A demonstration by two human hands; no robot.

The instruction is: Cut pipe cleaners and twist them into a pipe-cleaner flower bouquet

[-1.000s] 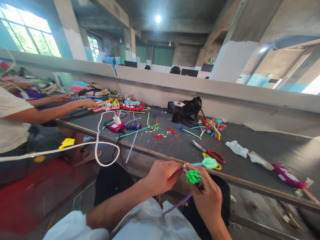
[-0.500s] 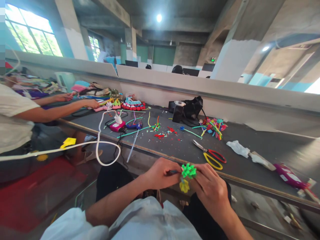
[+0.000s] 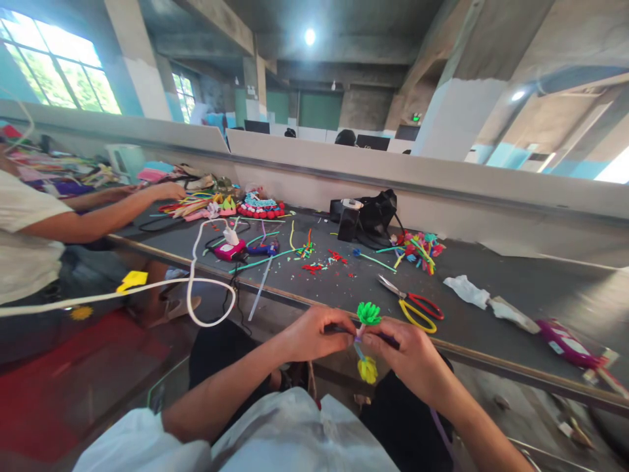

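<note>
In front of my lap, off the table edge, both hands pinch the stem of a small pipe-cleaner flower piece. It has a fluffy green head [image 3: 368, 313] at the top and a yellow head [image 3: 367, 370] hanging below. My left hand [image 3: 318, 335] grips the stem from the left with thumb and forefinger. From the right, my right hand [image 3: 409, 351] closes on the same stem, between the two heads. A pale and purplish bit of stem shows between the fingertips. Scissors [image 3: 411, 307] with one red and one yellow handle lie open on the table beyond my right hand.
Red and green clippings [image 3: 312, 269] are scattered on the dark table [image 3: 314, 295]. A bunch of colourful pipe-cleaner flowers [image 3: 420, 250], a black bag [image 3: 381, 213], a blue glue gun [image 3: 263, 249] and a white cable [image 3: 190, 288] lie around. At left, a co-worker's arm [image 3: 108, 213] reaches over materials.
The green head has risen and turned more upright, baring the stem between my fingertips. My right hand has shifted its hold on it. The co-worker's nearer hand has moved slightly left and up.
</note>
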